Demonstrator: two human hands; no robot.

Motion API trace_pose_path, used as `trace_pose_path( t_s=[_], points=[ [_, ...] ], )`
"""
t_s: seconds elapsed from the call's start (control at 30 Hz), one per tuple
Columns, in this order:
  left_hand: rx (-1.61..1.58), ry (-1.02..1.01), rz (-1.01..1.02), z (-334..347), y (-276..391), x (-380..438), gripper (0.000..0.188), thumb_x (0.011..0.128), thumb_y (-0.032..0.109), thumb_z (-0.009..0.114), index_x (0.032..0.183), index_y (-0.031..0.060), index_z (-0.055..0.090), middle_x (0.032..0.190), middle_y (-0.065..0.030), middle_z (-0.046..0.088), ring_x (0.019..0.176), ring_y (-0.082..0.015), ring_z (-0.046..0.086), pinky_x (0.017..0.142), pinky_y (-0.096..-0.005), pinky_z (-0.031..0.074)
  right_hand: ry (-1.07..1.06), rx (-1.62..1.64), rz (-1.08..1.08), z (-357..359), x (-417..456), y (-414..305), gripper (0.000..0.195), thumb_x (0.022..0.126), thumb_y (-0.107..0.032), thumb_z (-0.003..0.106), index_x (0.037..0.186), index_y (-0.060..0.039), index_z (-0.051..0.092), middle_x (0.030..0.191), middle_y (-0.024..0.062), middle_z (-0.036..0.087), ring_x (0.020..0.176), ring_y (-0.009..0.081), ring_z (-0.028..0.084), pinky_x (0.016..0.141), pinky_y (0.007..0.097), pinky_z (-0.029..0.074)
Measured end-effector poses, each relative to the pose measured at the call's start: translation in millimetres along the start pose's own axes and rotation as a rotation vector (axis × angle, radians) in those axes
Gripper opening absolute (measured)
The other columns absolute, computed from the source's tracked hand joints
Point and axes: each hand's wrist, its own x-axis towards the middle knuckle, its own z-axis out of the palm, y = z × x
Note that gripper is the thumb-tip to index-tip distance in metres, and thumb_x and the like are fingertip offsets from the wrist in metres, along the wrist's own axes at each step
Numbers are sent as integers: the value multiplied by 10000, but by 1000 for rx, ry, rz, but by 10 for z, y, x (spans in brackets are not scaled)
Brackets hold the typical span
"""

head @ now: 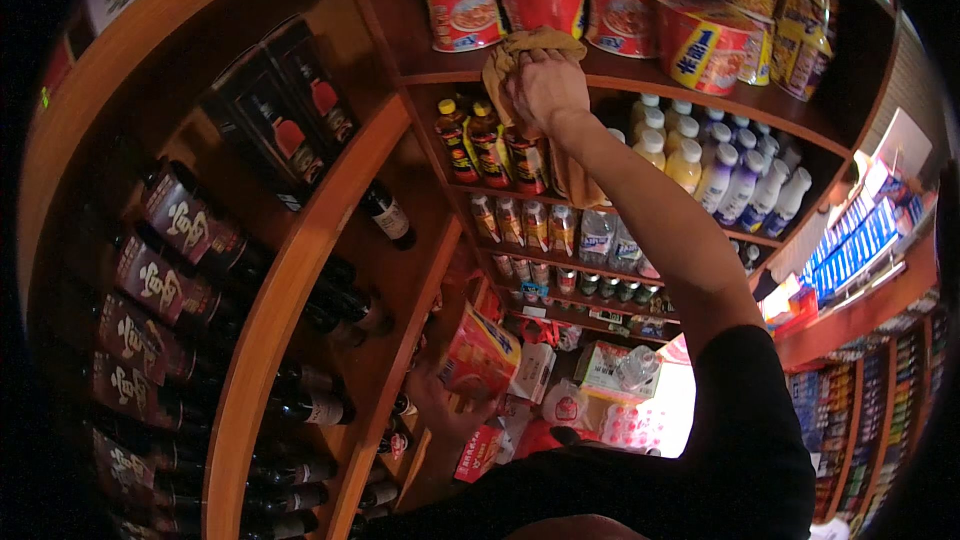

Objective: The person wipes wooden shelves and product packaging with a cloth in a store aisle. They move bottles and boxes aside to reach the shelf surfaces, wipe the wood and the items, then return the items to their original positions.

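Observation:
My right hand (pixel 551 86) grips a tan cloth (pixel 540 41), pressed on the front edge of the upper wooden shelf (pixel 622 82). Part of the cloth hangs below the edge, in front of the drinks. Right behind the cloth stand red instant noodle tubs (pixel 541 7) stacked two high. Dark bottles with yellow caps (pixel 487 142) stand under the hand, partly covered by the cloth. Lower down, my left hand (pixel 450 405) is dim and blurred, its fingers apart with nothing seen in them. It is nearest to a red noodle carton (pixel 484 352).
Wine bottles (pixel 386 214) and dark gift boxes (pixel 277 116) fill the wooden rack on the left. White-capped drink bottles (pixel 682 157) line the shelf below the noodles. Cartons (pixel 532 371) and wrapped bottles (pixel 630 424) lie on the floor. A lit counter display (pixel 851 240) stands at right.

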Motion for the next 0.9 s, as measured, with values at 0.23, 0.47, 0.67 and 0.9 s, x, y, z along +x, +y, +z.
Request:
trace_pose_path(
  t_s=[0.23, 0.47, 0.67, 0.9],
  points=[
    [400, -50, -74, 24, 454, -308, 1035, 712, 332, 900, 1507, 17, 316, 1385, -237, 361, 1206, -349, 473, 823, -428, 556, -327, 164, -13, 149, 546, -912, 421, 909, -421, 589, 1070, -72, 762, 1193, 154, 713, 1190, 295, 638, 1046, 441, 426],
    [453, -87, -89, 140, 371, -561, 1078, 705, 425, 890, 1520, 19, 313, 1422, -263, 336, 1242, -397, 450, 902, -491, 511, 67, 59, -36, 823, 937, -1219, 455, 932, -437, 535, 1069, -75, 773, 1089, 179, 752, 1046, 313, 718, 1017, 433, 480],
    [502, -84, -80, 99, 420, -708, 1120, 698, 505, 881, 1531, 20, 311, 1453, -285, 315, 1272, -438, 431, 969, -546, 472, -285, 11, -329, 140, 579, -627, 416, 813, -417, 725, 947, -25, 762, 985, 191, 753, 946, 356, 729, 869, 468, 579],
    [460, 51, -127, 2, 547, -735, 1151, 589, 416, 899, 1517, 21, 346, 1450, -302, 337, 1294, -482, 400, 1021, -588, 404, -165, -52, -102, -425, 180, 576, 419, 946, -373, 475, 1184, -149, 737, 1245, 187, 685, 1168, 342, 654, 1030, 461, 514]
  ],
)
